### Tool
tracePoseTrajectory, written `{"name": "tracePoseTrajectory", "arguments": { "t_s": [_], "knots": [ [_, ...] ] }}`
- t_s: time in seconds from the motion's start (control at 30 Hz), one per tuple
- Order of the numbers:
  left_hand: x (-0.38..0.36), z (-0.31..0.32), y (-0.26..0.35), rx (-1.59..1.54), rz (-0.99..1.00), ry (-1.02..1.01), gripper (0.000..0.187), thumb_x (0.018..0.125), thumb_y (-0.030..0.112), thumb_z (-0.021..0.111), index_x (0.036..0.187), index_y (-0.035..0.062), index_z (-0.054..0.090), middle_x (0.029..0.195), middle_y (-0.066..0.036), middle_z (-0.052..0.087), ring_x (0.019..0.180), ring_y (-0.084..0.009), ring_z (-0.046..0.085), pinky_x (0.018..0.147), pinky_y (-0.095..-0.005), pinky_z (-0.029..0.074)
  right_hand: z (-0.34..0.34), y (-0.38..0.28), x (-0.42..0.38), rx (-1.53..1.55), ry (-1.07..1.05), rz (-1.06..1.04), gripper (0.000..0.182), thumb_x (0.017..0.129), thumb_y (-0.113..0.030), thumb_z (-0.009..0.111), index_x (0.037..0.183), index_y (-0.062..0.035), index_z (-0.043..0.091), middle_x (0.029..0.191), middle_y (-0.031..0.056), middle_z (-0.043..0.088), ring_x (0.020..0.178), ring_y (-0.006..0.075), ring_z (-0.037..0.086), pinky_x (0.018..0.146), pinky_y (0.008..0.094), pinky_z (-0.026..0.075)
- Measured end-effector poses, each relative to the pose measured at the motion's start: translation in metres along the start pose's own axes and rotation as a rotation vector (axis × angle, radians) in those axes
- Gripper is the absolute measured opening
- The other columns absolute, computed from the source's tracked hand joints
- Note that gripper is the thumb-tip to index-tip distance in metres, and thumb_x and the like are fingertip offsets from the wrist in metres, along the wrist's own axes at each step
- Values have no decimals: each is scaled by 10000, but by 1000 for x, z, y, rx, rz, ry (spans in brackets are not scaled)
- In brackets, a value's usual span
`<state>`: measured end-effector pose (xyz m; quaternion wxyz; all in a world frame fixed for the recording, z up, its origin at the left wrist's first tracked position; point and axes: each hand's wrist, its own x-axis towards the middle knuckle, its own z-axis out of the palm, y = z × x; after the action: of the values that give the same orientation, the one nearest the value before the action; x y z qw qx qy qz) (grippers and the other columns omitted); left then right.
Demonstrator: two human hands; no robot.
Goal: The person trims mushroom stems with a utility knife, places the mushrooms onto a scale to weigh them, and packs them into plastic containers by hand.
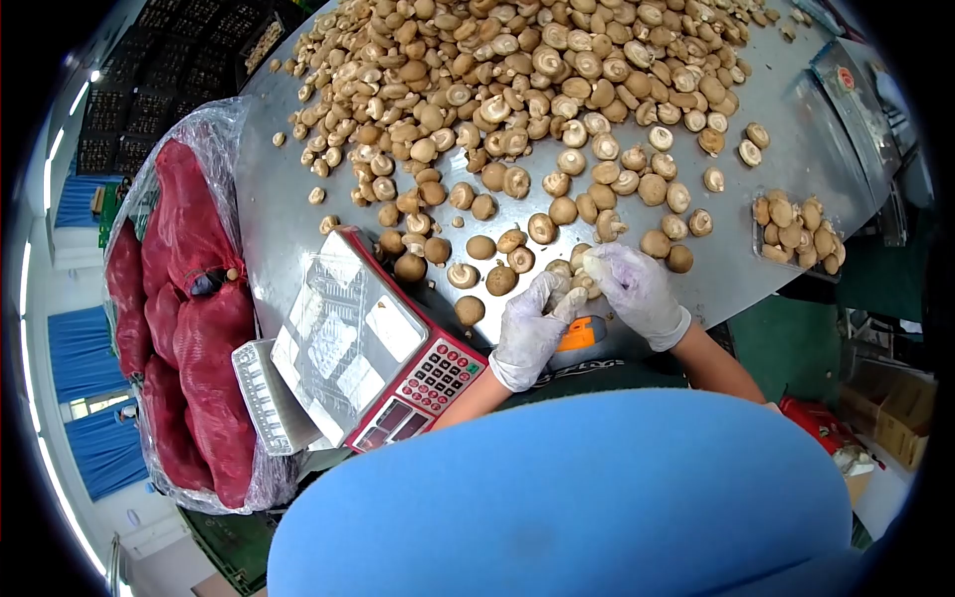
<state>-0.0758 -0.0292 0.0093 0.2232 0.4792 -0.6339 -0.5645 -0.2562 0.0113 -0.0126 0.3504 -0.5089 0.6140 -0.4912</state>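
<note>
My two hands wear thin whitish gloves and meet at the near edge of the metal table. My left hand [530, 332] has its fingers curled, thumb and fingertips pressed against shiitake mushrooms [587, 285]. From the other side, my right hand [638, 289] closes its bent fingers on the same small cluster; its fingertips are partly hidden. Just below the hands is an orange and grey object [583, 334] whose kind I cannot make out. Loose shiitake mushrooms [500, 280] lie close to my left hand, and others [679, 259] beside my right.
A big heap of shiitake [517, 70] covers the far table [288, 189]. Left of my hands stands a red digital scale [438, 376] with a clear-covered top. Red mesh sacks [214, 338] in plastic are further left. A clear tray of mushrooms [798, 234] sits at the right edge.
</note>
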Motion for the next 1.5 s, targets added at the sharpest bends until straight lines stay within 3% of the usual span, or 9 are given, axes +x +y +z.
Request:
{"name": "tracePoseTrajectory", "arguments": {
  "t_s": [0.23, 0.4, 0.63, 0.77, 0.93, 1.2, 1.3, 1.37, 1.5],
  "knots": [
    [0, -1, -9, 211, 58, 77, 171, 941, 181, 730, 935, 11, 710, 670, -17, 654, 578, -59, 539, 539, -254, 464, 4, -8, -1, -134, 22, -187, 145, 870, -151, 744, 967, -50, 707, 867, 130, 694, 796, 303, 664, 721, 394, 535],
    [-4, -3, -4, 309, 308, 131, 183, 913, 179, 746, 865, 9, 699, 619, -106, 611, 510, -153, 527, 516, -314, 464, 5, -5, -2, -183, 18, -252, 126, 881, -146, 732, 964, -55, 708, 888, 124, 698, 814, 310, 664, 732, 398, 538],
    [-11, 1, -7, 291, 392, 11, 90, 900, 122, 731, 882, 33, 727, 618, -91, 619, 531, -166, 596, 542, -305, 501, -1, -6, 4, -153, 42, -161, 146, 872, -149, 731, 982, -56, 713, 960, 110, 713, 844, 313, 671, 747, 393, 543],
    [-9, 5, -23, 334, 568, 18, 87, 835, 137, 749, 803, 105, 675, 683, -81, 662, 570, -252, 656, 538, -346, 536, -13, -17, 24, -387, 5, -357, 158, 892, -174, 695, 1007, -68, 719, 1047, 102, 704, 902, 306, 659, 810, 396, 529],
    [-19, 8, -28, 297, 446, -76, 85, 847, 159, 746, 822, 108, 682, 714, -81, 676, 616, -290, 668, 558, -366, 556, -13, -27, 88, -575, 70, -567, 200, 888, -175, 664, 1057, -79, 713, 1097, 94, 681, 941, 290, 641, 844, 413, 514],
    [-18, 8, -39, 244, 364, -180, 102, 893, 179, 715, 975, 124, 687, 901, -66, 727, 736, -282, 711, 645, -361, 586, 62, 4, 159, -953, -320, -471, 228, 847, -119, 628, 1072, -132, 661, 1002, 122, 678, 959, 317, 686, 793, 463, 549],
    [-18, 7, -41, 243, 348, -176, 137, 892, 179, 721, 1016, 130, 687, 960, -63, 737, 774, -280, 721, 675, -348, 591, 49, 7, 168, -731, -313, -418, 280, 827, -103, 691, 1105, -95, 653, 1028, 130, 652, 949, 301, 660, 856, 438, 542],
    [-18, 6, -42, 258, 343, -187, 163, 890, 168, 728, 1043, 131, 687, 996, -55, 740, 808, -277, 727, 698, -350, 594, 22, 18, 162, -191, -181, -406, 265, 900, -38, 615, 1160, -70, 655, 1029, 85, 681, 947, 197, 665, 883, 338, 542],
    [-19, 6, -38, 193, 286, -216, 163, 892, 149, 725, 1049, 125, 689, 1004, -52, 742, 811, -265, 730, 717, -348, 595, -80, -36, 94, -3, -115, 14, 274, 954, -142, 562, 1191, -64, 673, 1174, 53, 669, 1117, 160, 605, 999, 288, 458]
  ]
}}
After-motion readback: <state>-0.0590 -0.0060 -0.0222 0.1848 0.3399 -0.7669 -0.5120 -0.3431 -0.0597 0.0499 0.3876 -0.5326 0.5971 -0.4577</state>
